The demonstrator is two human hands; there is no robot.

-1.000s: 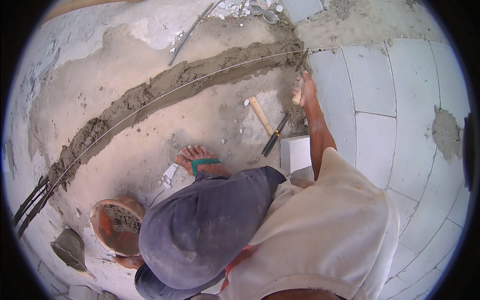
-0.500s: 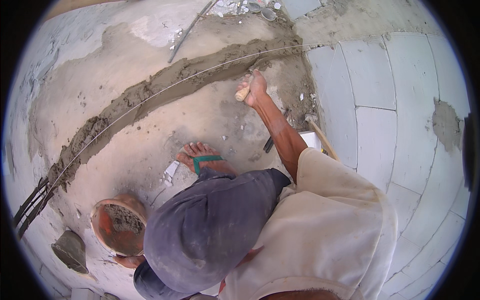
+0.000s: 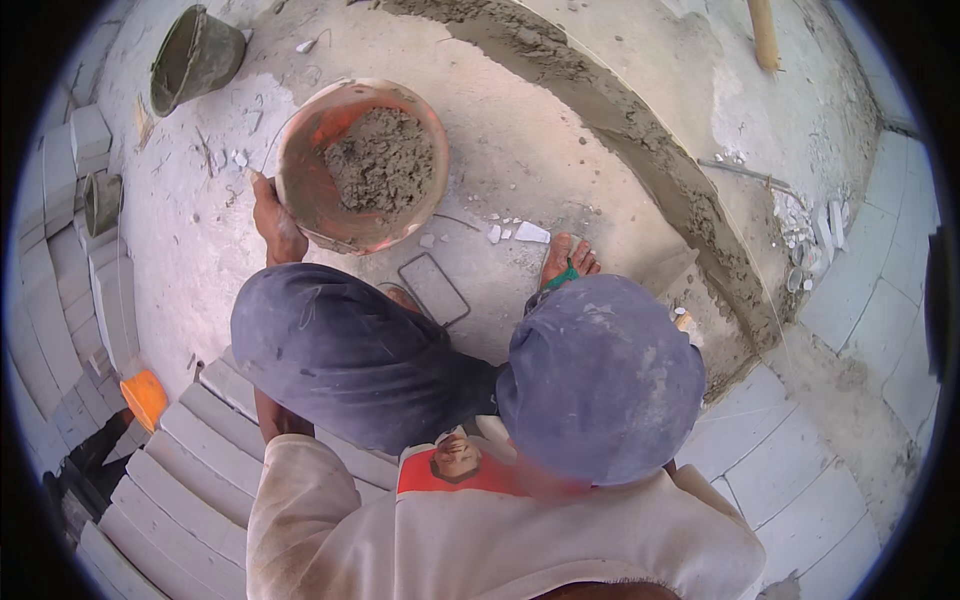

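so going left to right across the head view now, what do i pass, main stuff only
Dark bucket → left hand → mortar bucket → foot with a green strap → trowel blade → wooden post. The mortar strip is left out: it spans several of these places.

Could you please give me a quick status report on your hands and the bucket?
Left hand against the mortar bucket. Right hand hidden from view. Bucket part-filled with grey mortar. Rectangular wire frame lying close by.
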